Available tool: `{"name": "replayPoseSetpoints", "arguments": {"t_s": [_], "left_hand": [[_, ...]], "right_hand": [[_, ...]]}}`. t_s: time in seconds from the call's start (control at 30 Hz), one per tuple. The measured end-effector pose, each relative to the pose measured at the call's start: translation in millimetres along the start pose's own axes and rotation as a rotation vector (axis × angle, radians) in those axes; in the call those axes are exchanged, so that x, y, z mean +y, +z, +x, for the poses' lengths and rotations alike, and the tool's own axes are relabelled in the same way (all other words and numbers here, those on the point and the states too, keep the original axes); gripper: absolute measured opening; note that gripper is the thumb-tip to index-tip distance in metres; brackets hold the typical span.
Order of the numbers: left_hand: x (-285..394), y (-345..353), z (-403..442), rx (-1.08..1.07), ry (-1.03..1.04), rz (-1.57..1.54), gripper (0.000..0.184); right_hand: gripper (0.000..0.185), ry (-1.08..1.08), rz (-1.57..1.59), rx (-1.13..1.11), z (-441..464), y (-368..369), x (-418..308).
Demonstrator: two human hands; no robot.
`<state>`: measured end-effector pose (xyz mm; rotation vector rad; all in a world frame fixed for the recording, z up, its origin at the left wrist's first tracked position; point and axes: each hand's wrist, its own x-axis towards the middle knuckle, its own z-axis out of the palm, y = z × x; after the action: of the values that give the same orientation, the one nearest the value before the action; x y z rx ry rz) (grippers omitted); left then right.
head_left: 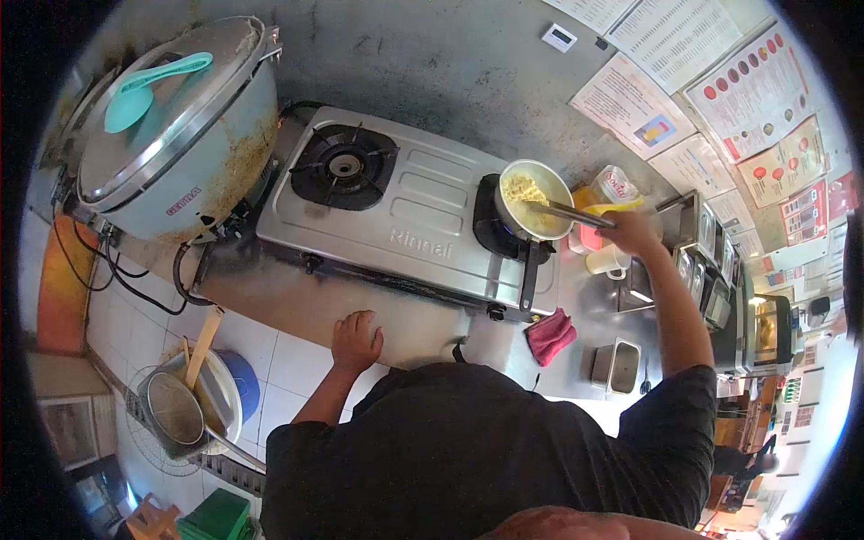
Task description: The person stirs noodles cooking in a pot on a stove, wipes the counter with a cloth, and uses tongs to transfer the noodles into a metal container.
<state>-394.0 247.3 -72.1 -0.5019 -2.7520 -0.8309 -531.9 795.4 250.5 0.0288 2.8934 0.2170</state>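
Note:
A small frying pan (557, 184) sits on the right burner of the steel gas stove (432, 193), its black handle (529, 281) pointing toward me. Yellow, scrambled-looking food (520, 189) lies in it. My right hand (634, 232) is closed around metal tongs (580, 215), whose far end reaches into the food. Flat on the counter front, my left hand (357, 340) rests with fingers spread, holding nothing. A pink-red cloth (551, 337) lies on the counter right of the pan handle.
At the left stands a big rice cooker (193, 135) with a turquoise scoop (131, 105) on its lid. Beside my right hand are a plastic tub (616, 184) and a cream mug (608, 261). A steel container (617, 365) sits nearer. A strainer (176, 409) rests over a bucket below left.

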Motion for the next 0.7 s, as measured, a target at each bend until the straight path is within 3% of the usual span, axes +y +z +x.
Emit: {"name": "replayPoseSetpoints", "arguments": {"t_s": [0.7], "left_hand": [[1.5,-1.4,0.5,-0.036,-0.031,0.03,0.04]], "right_hand": [[0.032,0.165,-0.071,0.495,-96.9,8.0,-38.9]]}}
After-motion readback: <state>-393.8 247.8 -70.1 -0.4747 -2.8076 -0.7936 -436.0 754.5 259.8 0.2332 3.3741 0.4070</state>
